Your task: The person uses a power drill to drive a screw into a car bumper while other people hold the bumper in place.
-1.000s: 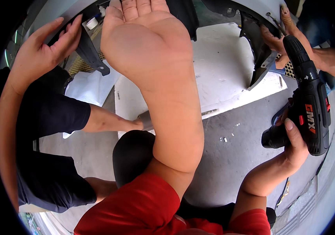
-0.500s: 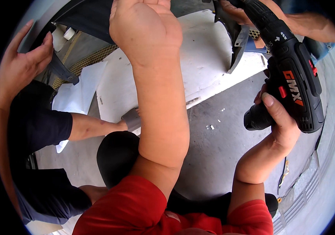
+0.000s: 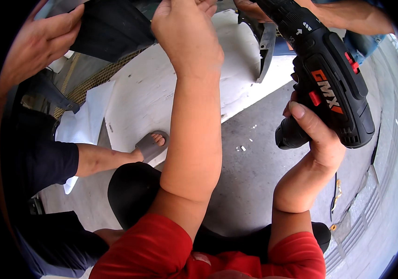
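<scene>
My right hand [image 3: 317,128] is wrapped round the grip of a black cordless drill [image 3: 334,83] with red buttons. The drill's front end points up and left, past the upper edge. My left hand [image 3: 187,39] is raised at the top of the view with its fingers curled. Their tips are partly cut off, and whatever they hold is hidden. Close by on the left is a dark panel [image 3: 113,30], which another person's hand [image 3: 43,44] grips by its edge. At the upper right, a second person's hand [image 3: 255,10] is at a black curved bracket-like part [image 3: 265,51].
Below lies a large white board [image 3: 138,102] on the grey floor [image 3: 245,186], with small white scraps [image 3: 242,148] beside it. A person's sandalled foot [image 3: 155,142] rests at the board's near edge. A white sheet [image 3: 85,118] lies at left, over yellowish mesh [image 3: 92,76].
My left hand has turned and its fingers have curled. The drill has shifted slightly left and up in the view. At left, the other person's hand has come inward, and more of the dark panel shows.
</scene>
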Action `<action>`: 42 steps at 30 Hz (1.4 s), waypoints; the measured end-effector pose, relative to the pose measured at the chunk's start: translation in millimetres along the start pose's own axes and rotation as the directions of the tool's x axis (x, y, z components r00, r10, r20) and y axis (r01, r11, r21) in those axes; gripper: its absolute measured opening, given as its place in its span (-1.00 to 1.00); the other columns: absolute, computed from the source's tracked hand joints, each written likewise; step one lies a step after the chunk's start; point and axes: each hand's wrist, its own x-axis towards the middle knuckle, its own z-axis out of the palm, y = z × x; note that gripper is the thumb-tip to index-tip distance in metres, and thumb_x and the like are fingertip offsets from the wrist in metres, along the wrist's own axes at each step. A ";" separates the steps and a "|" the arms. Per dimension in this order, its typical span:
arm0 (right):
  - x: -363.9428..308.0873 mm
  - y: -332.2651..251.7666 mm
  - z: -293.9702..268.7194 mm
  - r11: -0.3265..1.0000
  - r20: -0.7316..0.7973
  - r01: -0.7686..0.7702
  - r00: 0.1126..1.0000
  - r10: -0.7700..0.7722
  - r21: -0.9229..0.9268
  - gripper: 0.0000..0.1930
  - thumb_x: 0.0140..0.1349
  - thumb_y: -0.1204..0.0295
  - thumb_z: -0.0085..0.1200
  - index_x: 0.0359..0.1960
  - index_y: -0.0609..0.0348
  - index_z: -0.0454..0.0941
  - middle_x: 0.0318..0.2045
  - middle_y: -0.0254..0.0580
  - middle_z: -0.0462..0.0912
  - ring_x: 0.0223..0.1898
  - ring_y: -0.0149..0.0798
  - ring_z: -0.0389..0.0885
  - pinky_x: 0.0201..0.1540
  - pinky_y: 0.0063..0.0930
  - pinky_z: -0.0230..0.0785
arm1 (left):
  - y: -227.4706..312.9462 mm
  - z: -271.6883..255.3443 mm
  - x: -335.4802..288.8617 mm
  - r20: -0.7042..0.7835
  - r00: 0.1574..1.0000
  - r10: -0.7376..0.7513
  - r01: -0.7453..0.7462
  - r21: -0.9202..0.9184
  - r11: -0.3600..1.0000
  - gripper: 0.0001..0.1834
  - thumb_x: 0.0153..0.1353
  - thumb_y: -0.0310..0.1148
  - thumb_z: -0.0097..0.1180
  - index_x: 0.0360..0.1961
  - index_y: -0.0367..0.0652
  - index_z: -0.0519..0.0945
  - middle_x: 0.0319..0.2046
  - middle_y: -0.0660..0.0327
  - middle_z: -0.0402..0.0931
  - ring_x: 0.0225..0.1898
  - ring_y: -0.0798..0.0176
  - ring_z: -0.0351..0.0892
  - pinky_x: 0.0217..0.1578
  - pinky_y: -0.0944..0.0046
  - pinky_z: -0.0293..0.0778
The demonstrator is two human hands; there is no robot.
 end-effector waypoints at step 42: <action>-11.0 6.5 -2.4 0.956 0.249 0.227 0.952 -0.177 -0.186 -0.67 -0.07 0.42 0.37 -0.24 0.21 0.60 -0.34 -0.05 0.68 -0.30 0.04 0.69 -0.25 -0.24 0.54 | -49.1 -13.9 39.1 0.194 0.978 -0.079 0.038 0.208 0.977 -0.58 0.45 -0.06 0.08 -0.21 -0.28 0.64 -0.37 0.11 0.70 -0.41 0.25 0.69 -0.30 0.26 0.66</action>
